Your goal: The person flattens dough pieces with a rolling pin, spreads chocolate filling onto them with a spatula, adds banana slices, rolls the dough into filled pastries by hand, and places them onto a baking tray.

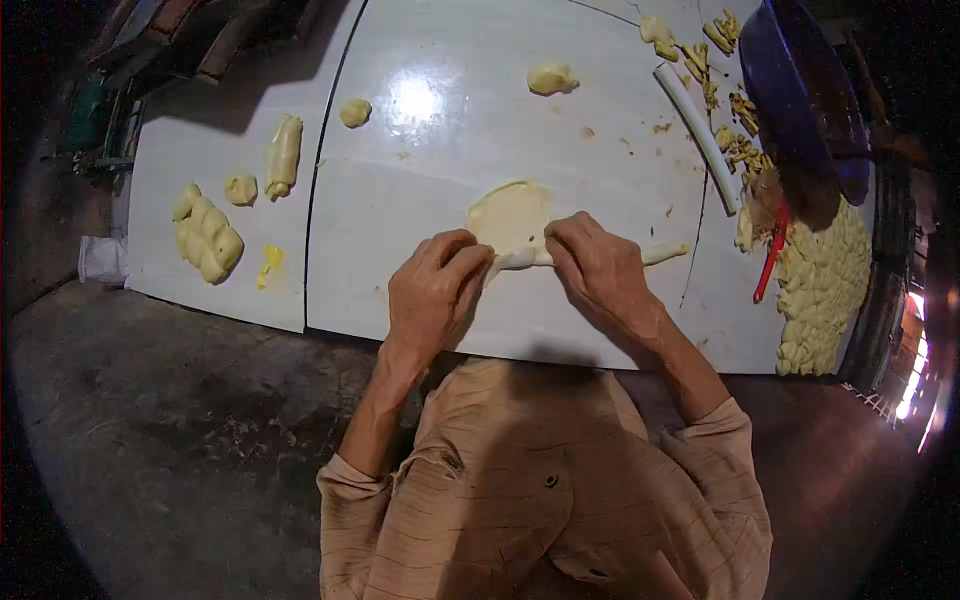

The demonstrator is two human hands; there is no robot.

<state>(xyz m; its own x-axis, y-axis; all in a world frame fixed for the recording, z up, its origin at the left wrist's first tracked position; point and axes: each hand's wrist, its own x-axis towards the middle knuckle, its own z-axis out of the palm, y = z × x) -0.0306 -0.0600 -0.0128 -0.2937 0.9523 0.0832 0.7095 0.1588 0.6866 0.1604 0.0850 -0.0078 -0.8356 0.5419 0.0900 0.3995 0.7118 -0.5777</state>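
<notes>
On the white table (400, 200), a flat, thin sheet of pale yellow dough (510, 210) lies in front of me. My left hand (435, 285) is closed, its fingertips pinching the sheet's near left edge. My right hand (605, 270) is closed too, gripping the near edge further right. Between them the edge is folded or rolled, with a whitish patch showing. A thin dough rope (665, 253) sticks out to the right from under my right hand; how it joins the sheet is hidden.
Dough lumps (552, 79) lie at the back; a braided piece (208, 235), a dough roll (284, 158) and a yellow scrap (269, 266) are left. Rightward are a white tube (697, 137), dark blue basin (800, 90), red-handled tool (771, 254) and many small dough pieces (822, 290).
</notes>
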